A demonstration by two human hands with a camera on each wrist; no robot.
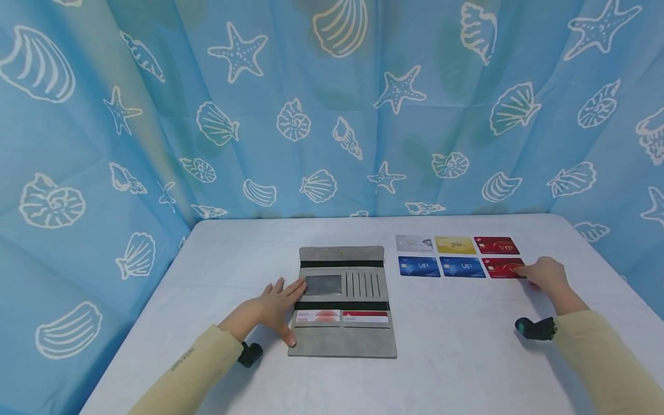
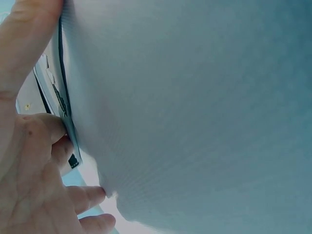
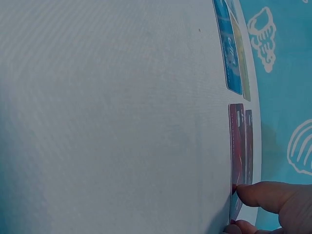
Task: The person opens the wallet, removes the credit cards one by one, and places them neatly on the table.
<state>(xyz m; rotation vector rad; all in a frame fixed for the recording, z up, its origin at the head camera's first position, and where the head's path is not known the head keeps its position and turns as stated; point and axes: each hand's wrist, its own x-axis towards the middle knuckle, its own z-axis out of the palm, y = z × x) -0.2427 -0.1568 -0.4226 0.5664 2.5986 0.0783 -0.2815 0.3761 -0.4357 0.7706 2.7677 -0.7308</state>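
A grey wallet (image 1: 342, 341) lies unfolded on the table, with a clear window (image 1: 323, 285), a row of narrow slots and two cards tucked in its lower pockets, a pale one (image 1: 317, 316) and a red-and-white one (image 1: 365, 317). My left hand (image 1: 275, 308) rests spread along the wallet's left edge, fingertips beside the window and thumb near the lower corner. At the right, my right hand (image 1: 547, 274) pinches the right end of the lower red card (image 1: 499, 267). In the right wrist view that red card (image 3: 236, 146) lies low by the table, fingertips at its end.
Beside the held card sit two blue VIP cards (image 1: 419, 266). A row behind holds a silver card (image 1: 414, 243), a gold card (image 1: 455, 245) and another red card (image 1: 496, 245). A blue curtain (image 1: 321, 115) with shell prints hangs around the white table (image 1: 446, 340).
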